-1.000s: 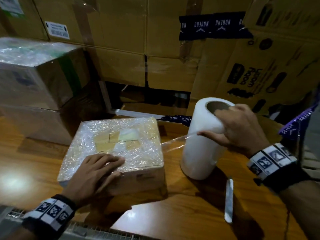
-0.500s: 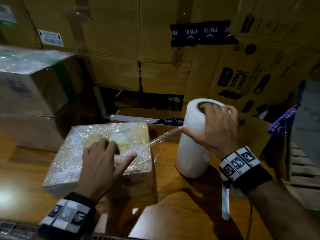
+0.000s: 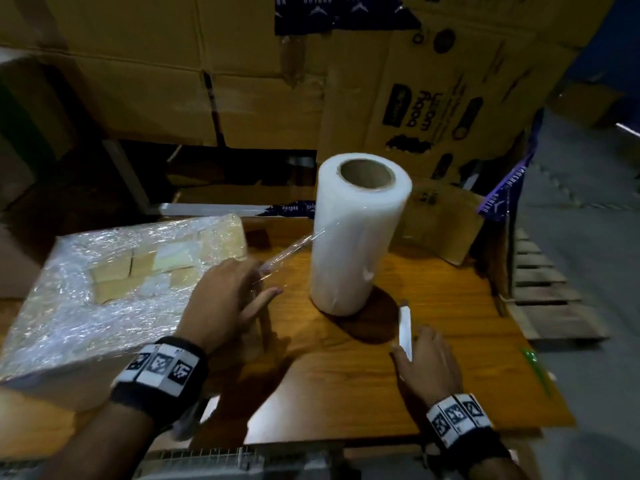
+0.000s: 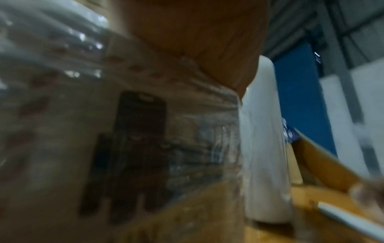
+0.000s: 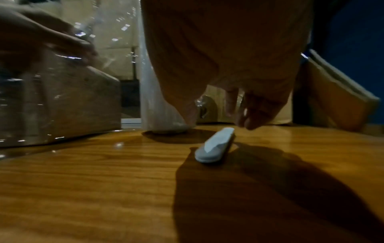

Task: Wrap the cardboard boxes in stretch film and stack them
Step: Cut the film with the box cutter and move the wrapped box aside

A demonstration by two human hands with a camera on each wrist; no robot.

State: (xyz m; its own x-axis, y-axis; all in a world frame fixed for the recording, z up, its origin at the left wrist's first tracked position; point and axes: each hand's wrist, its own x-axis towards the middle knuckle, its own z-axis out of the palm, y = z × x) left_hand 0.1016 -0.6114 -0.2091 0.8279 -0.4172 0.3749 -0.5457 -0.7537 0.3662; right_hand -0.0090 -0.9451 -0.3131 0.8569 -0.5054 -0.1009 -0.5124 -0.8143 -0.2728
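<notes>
A cardboard box [image 3: 114, 292], already sheathed in crinkled stretch film, sits at the left of a wooden table [image 3: 433, 368], a twisted tail of film [image 3: 287, 249] joining its right side to the upright roll of stretch film [image 3: 356, 233] that stands just beside it. The left hand [image 3: 225, 299] rests at the box's near right corner where that tail meets it, fingers fairly straight; whether they pinch the film or only press it down cannot be told from the blurred views. The right hand [image 3: 427, 358] hovers low over a slim white cutter [image 3: 405, 327] lying on the table in front of the roll, fingers loosely curled above its far end and holding nothing, as the right wrist view shows. By the look of it the box is stiff but now slick under the film, best taken by the edges or flat sides with both palms; the tail is thin, clingy and stretchy, and would probably want holding taut close to the box for a clean cut. Larger cartons [image 3: 173, 64] are stacked behind the table, and a wooden pallet [image 3: 554, 289] lies to its right
</notes>
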